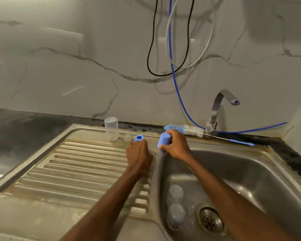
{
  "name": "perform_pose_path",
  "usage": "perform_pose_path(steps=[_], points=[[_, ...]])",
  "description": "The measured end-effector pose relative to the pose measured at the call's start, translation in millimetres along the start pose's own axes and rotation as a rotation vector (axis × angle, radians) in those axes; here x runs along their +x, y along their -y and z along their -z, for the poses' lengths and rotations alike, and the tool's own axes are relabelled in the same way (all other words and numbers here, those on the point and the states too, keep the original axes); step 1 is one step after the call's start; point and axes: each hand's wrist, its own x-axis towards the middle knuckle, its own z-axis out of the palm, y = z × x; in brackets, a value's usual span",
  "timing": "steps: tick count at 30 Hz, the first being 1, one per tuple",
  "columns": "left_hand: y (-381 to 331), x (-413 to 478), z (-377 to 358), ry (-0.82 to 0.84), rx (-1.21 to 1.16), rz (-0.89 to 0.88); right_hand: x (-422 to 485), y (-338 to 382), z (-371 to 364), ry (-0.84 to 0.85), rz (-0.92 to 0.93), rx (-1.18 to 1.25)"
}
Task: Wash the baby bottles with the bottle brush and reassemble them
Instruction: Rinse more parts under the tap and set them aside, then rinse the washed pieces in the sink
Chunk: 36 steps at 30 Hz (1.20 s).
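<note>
A: Surface first, pls?

B: All stainless steel. On the left is the ribbed drainboard [76, 164], w/ brown rusty stains along the ribs. On the right is the basin [250, 171], w/ the drain [209, 221] at its near side. A dark countertop [16, 133] goes around both.

A: And the room?

B: The wall [76, 75] behind is pale, marble-like, w/ grey veins. A black cable [150, 49], a grey cable [207, 47] and a blue hose [176, 87] hang down on it. The blue hose passes by the tap [217, 110] and runs off to the right.

A: Hands?

B: The left hand [137, 153] lies on the drainboard, fingers stretched forward, tips at the blue ring [139, 137]. If they pinch it or only touch it, I cannot tell. The right hand [176, 146] has fingers and thumb curled round the blue cap [164, 140], held tilted at the ridge between drainboard and basin.

A: Bottles, brush?

B: One clear bottle [111, 128] stands upside down at the back of the drainboard. The clear teat [127, 137] is just beside it, then the blue ring. The other bottles [176, 213] lie in the basin, near the drain. The bottle brush [186, 129] lies on the back rim: bristles just behind the right hand, thin handle pointing right, in front of the tap base.
</note>
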Motion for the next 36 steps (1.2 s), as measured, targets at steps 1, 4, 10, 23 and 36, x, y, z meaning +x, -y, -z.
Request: perform_pose_path(steps=[1, 4, 10, 23, 36], points=[[3, -1, 0, 0.014, 0.016, 0.005, 6, 5, -9, 0.008, 0.009, -0.023], [6, -4, -1, -0.004, -0.007, 0.036, 18, 11, -32, -0.018, 0.055, -0.037], [2, -9, 1, -0.032, -0.058, 0.036, 38, 16, -54, -0.026, 0.048, -0.030], [1, -11, 1, -0.002, 0.033, 0.014, -9, 6, -19, -0.094, 0.057, -0.030], [-24, -28, -1, -0.062, -0.012, -0.090, -111, -30, 9, 0.502, -0.151, -0.533]])
